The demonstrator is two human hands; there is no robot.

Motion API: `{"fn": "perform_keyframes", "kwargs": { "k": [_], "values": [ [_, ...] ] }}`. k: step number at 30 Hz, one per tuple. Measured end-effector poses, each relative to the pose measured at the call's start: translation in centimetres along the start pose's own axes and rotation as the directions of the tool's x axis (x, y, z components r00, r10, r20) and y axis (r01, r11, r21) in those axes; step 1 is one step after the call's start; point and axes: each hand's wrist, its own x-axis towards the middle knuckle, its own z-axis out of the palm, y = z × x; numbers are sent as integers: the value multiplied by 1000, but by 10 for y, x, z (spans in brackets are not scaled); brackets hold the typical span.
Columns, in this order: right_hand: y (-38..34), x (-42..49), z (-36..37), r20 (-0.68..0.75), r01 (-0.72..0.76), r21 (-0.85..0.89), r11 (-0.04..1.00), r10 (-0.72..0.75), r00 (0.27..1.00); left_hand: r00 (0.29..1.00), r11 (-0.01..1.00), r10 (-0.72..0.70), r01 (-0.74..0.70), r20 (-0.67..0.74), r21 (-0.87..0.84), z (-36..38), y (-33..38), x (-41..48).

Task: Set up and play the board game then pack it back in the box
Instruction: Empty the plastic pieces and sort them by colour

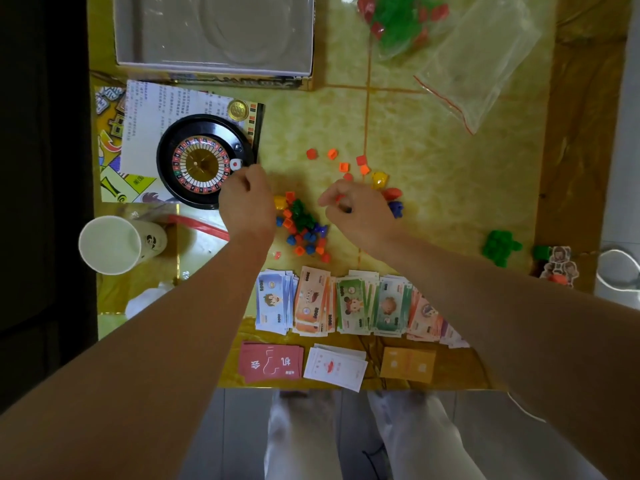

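Note:
A heap of small plastic pieces (302, 226) in orange, green and blue lies mid-table between my hands. My left hand (246, 199) is curled beside the roulette wheel (202, 161); what it holds is hidden. My right hand (356, 209) pinches a small orange piece at its fingertips. Loose orange pieces (344, 167) lie beyond it, with yellow, red and blue pawns (391, 194) at its right. Play money (346, 303) is fanned in coloured stacks near me. Three card decks (336, 367) lie at the front edge. The open box (214, 32) sits at the far left.
A paper cup (110, 244) lies on its side at the left. A clear zip bag (481, 64) with red and green pieces lies far right. Green pieces (500, 245) cluster at the right edge. A folded board and rule sheet (145, 133) lie under the wheel.

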Motion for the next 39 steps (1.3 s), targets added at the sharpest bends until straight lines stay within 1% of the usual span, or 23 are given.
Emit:
{"fn": "perform_keyframes", "kwargs": {
  "k": [1,2,4,5,7,8,10,11,13,16,18,21,25,28,31,34,35,36,37,38,39],
  "values": [
    [-3,-4,1,58,20,-25,1000,-18,998,999,993,-46,47,18,-107,-3,0,-1],
    [-6,-9,2,115,39,-60,997,-32,993,996,983,-66,75,54,-170,-6,-2,0],
    [-9,-15,6,195,78,-137,987,-50,979,990,982,-57,79,127,-174,-15,-7,-2],
    [-8,-16,7,196,92,-181,979,-55,979,985,982,-51,79,164,-170,-16,-10,-5],
    [-4,-15,9,129,75,-278,958,-40,991,976,985,-40,75,215,-156,-20,-15,-11],
    [-1,-14,11,86,47,-319,946,-21,996,973,989,-44,74,225,-126,-23,-20,-14],
    [4,-15,13,26,15,-323,946,-7,1000,968,995,-64,81,244,-60,-25,-29,-20],
    [5,-16,15,20,19,-323,946,-14,1000,965,998,-56,63,254,-20,-27,-33,-23],
    [5,-21,17,16,33,-373,927,-29,999,969,991,-9,-25,245,134,-28,-42,-28],
    [4,-25,24,-4,36,-485,874,-44,999,977,905,70,-148,203,399,-29,-47,-32],
    [6,-24,31,-41,39,-537,843,-73,997,977,845,112,-189,179,500,-28,-49,-31],
    [8,-21,39,-63,30,-541,840,-76,995,968,777,177,-248,177,579,-23,-51,-29],
    [9,-20,37,-73,-3,-504,864,-39,997,961,730,204,-276,185,626,-15,-50,-24],
    [11,-19,28,-70,2,-382,924,-31,997,958,723,210,-286,194,629,-11,-47,-21],
    [15,-20,20,-56,-18,-145,989,10,998,957,735,198,-287,210,614,-10,-46,-22],
    [17,-17,16,-55,-100,94,991,105,993,951,737,210,-307,229,602,-13,-50,-23],
    [15,-16,15,-58,-144,202,969,159,986,947,721,212,-319,242,616,-15,-51,-24],
    [14,-14,14,-43,-198,342,919,226,973,943,701,209,-328,258,633,-16,-53,-24],
    [11,-13,13,-4,-250,474,844,286,958,941,684,201,-334,272,649,-17,-55,-24],
    [8,-13,12,49,-289,568,771,319,947,943,674,189,-328,274,662,-18,-56,-24],
    [6,-13,12,99,-310,621,720,321,942,946,671,174,-316,272,670,-18,-57,-23]
  ]
}}
